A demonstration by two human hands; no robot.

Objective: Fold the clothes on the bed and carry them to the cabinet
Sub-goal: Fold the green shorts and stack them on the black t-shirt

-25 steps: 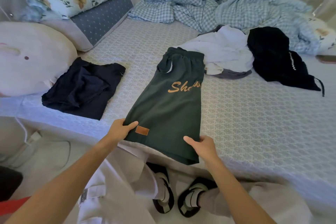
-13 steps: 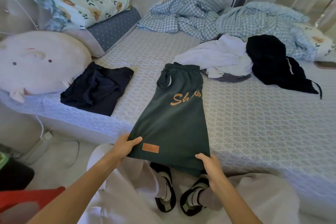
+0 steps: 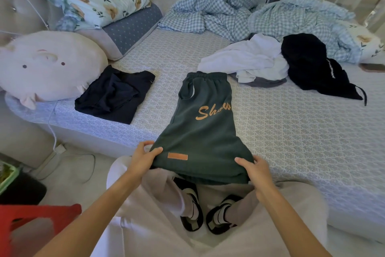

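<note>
Over bed edge, green shorts (image 3: 203,131) nearer

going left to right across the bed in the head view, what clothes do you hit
navy garment → green shorts, gripped at the hem by the left hand and right hand → white garment → black garment
</note>
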